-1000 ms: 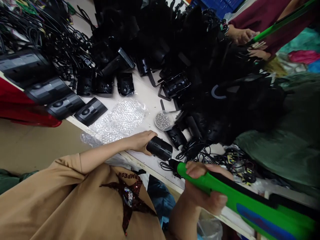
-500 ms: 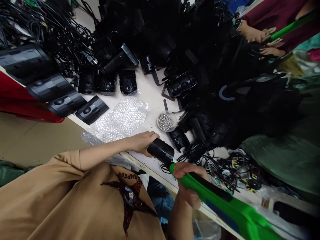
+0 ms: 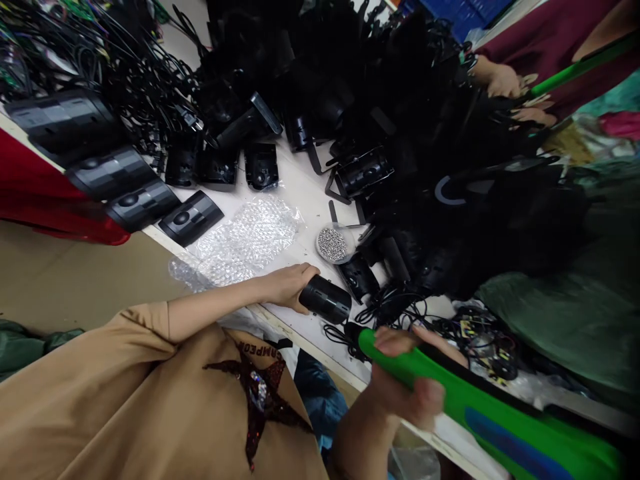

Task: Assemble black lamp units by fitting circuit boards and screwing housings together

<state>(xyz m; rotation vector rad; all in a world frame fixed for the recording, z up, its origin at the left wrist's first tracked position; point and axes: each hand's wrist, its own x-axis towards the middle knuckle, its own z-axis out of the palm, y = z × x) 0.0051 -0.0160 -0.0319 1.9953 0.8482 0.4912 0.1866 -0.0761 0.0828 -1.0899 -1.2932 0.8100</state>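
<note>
At the near edge of the table (image 3: 303,180), lower center of the frame, the left hand (image 3: 290,285) grips a black cylinder (image 3: 326,300) while the right hand (image 3: 389,392) clasps a green tool (image 3: 480,392), whose nearby tip could skid if a loose hold let the piece roll.

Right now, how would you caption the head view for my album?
At a cluttered bench, the left hand holds a black casing while the right hand grips a green tool.
</note>
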